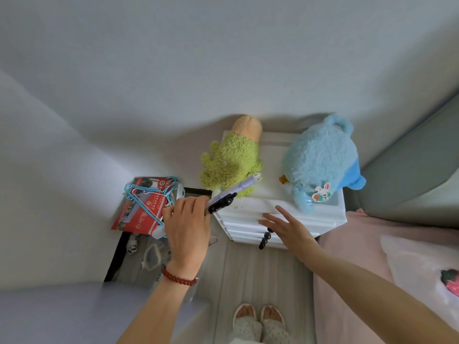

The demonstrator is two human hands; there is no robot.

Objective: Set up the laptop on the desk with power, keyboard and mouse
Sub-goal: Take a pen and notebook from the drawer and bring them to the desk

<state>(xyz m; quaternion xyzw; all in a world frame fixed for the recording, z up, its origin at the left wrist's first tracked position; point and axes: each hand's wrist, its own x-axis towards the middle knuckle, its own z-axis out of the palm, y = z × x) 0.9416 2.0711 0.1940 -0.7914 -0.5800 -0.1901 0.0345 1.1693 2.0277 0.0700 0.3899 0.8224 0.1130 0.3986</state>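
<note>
My left hand (187, 227) grips a black marker and a pale lilac pen (233, 192), their tips pointing up and right over the corner of a white drawer unit (248, 209). My right hand (285, 227) is spread, fingers straight, against the unit's upper drawer fronts. A string of black beads (265, 240) hangs at a lower drawer, just left of that hand. No laptop, keyboard, mouse or power cable is in view.
A green plush (231, 160) and a blue plush (320, 160) sit on top of the drawer unit. A red bag with blue hangers (144, 207) stands to the left by the wall. A pink bed (360, 256) lies to the right, a pale lilac surface (49, 314) at lower left.
</note>
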